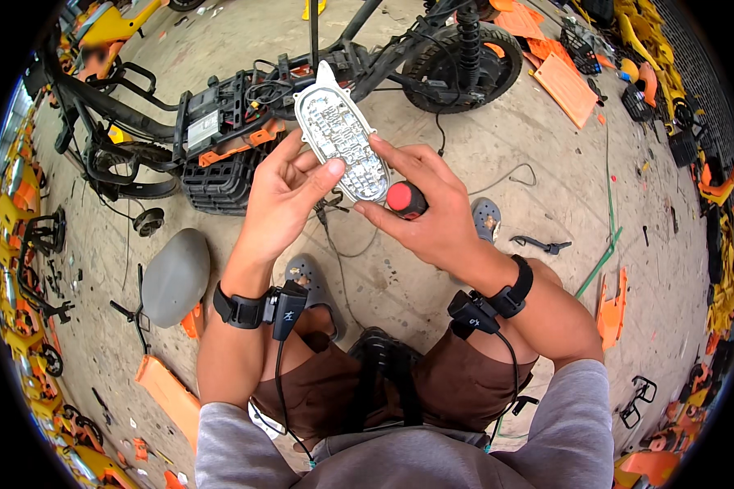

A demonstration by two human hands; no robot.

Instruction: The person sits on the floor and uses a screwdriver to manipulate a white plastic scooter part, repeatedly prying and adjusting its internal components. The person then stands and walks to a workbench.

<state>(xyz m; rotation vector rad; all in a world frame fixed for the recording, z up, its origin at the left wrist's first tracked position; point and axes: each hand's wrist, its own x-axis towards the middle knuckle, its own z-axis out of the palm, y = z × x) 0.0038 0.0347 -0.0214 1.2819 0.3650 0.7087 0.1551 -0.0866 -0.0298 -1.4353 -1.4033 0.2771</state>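
Gray shirt [432, 460] closest to the lens, a seated person holds up a silver oval panel [347, 134] in front of the knees, its bumpy, shiny face turned upward. The left hand [289, 183] pinches the near left rim, thumb pressed on the face and fingers behind. The right hand [428, 200] steadies the opposite side, index fingertip at the right edge and thumb by the lower end, while a red-and-black tool handle [408, 200] sits tucked in its grasp; the tool's tip cannot be made out.

Good handling here probably means gripping by the rim, keeping the thumb light on the face, and holding the tool clear of that surface so nothing gets scratched.

Just beyond the panel stands a stripped motorbike frame [130, 123], with a black crate [216, 187] low at its side and a fat tire [510, 73] to the right. Farther out, a gray rounded shell [175, 277] lies on the left, and an orange sheet [567, 90] at upper right, on the concrete floor [432, 318].
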